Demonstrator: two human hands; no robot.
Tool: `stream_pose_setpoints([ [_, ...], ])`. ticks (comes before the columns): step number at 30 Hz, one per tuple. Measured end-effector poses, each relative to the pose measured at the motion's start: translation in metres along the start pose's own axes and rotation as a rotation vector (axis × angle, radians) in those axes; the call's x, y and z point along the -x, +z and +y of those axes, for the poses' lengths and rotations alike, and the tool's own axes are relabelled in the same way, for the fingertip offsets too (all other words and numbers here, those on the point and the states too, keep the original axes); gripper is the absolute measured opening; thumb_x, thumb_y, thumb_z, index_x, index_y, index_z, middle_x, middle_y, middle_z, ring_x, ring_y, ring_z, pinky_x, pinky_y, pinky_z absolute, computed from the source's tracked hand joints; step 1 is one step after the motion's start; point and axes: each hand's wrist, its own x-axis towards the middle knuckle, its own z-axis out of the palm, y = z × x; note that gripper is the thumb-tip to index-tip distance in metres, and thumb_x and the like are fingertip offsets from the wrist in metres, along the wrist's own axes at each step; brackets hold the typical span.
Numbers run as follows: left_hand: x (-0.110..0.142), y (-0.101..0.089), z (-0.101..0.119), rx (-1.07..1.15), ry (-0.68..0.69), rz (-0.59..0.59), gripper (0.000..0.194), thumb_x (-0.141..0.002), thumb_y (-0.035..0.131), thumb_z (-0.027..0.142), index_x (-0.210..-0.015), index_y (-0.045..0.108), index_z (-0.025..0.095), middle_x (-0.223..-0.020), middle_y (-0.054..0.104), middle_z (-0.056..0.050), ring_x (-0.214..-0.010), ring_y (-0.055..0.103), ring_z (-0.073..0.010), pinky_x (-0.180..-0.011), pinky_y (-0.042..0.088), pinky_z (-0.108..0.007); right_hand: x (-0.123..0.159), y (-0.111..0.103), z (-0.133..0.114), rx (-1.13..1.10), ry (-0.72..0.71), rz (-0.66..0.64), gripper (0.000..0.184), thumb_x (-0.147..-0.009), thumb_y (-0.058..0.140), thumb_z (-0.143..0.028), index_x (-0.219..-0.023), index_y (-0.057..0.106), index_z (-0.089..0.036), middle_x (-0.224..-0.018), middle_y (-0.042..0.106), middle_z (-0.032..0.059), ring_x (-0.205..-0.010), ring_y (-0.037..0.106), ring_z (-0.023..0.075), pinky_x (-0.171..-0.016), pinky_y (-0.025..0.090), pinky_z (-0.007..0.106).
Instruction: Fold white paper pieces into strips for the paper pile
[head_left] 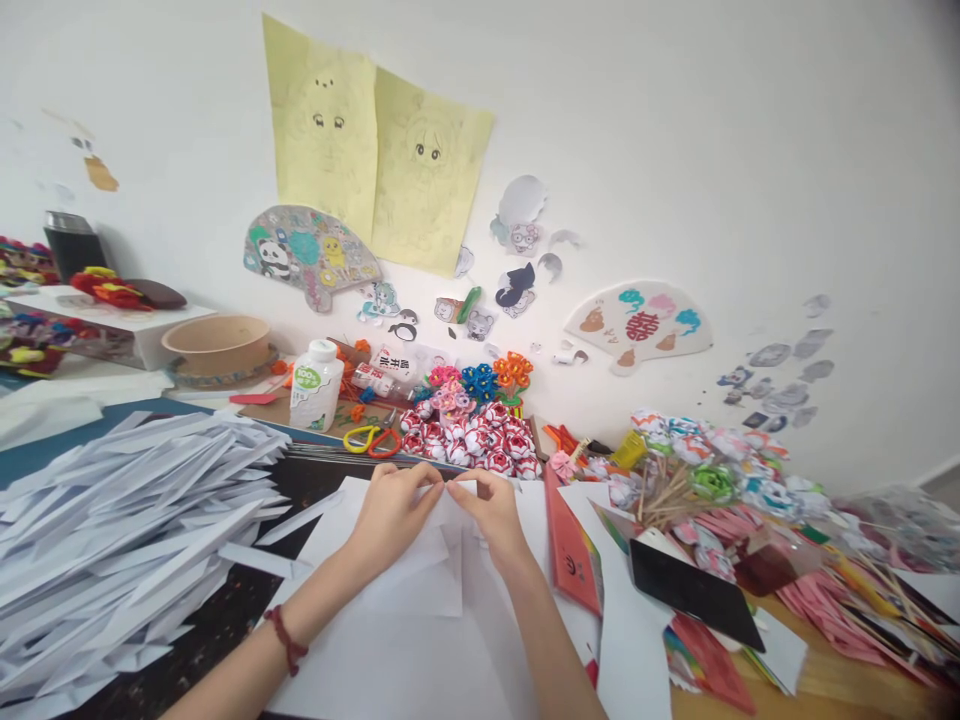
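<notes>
White rectangular paper sheets (420,665) lie toward six o'clock of the bare left hand (396,512) and right hand (495,512); whether their bunched fingertips grip paper, I cannot tell. At one o'clock: round red-and-white flowers (478,440).

Craft corner: heaped folded paper strips (135,550), clustered handmade flowers (480,437), scissors (378,432), drawings (322,150) on wall (645,130).

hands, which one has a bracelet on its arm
The left hand: a dark red bracelet circles its forearm, while no bracelet shows on the arm of the right hand.
</notes>
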Motion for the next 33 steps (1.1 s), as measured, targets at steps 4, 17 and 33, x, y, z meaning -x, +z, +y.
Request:
stream_pose_setpoints([
  [4,0.001,-0.002,0.001,-0.031,0.01,-0.004,0.016,-0.084,0.046,0.027,-0.077,0.06,0.022,-0.073,0.068,0.001,-0.068,0.06,-0.0166,-0.079,0.031,-0.03,0.0,0.0,0.001,0.185,-0.098,0.036,0.017,-0.071,0.068,-0.033,-0.07,0.071,-0.017,-0.064,0.064,0.0016,-0.058,0.051,0.0148,-0.055,0.036,0.025],
  [17,0.002,-0.001,-0.002,-0.136,0.03,-0.016,0.014,-0.08,0.044,0.019,-0.073,0.057,0.02,-0.066,0.065,0.001,-0.064,0.058,-0.0155,-0.074,0.033,-0.03,0.012,-0.004,-0.015,0.333,-0.317,0.365,0.017,-0.079,0.06,-0.025,-0.068,0.069,-0.016,-0.068,0.066,0.0032,-0.065,0.059,0.0172,-0.062,0.043,0.026],
  [33,-0.004,-0.008,-0.001,0.239,-0.018,0.056,0.028,-0.085,0.044,0.034,-0.069,0.057,0.017,-0.064,0.061,0.0,-0.063,0.055,-0.0135,-0.062,0.039,-0.021,0.005,-0.006,-0.012,0.189,-0.117,0.382,0.032,-0.082,0.053,-0.04,-0.075,0.068,-0.013,-0.063,0.059,0.002,-0.06,0.049,0.0155,-0.054,0.037,0.024],
])
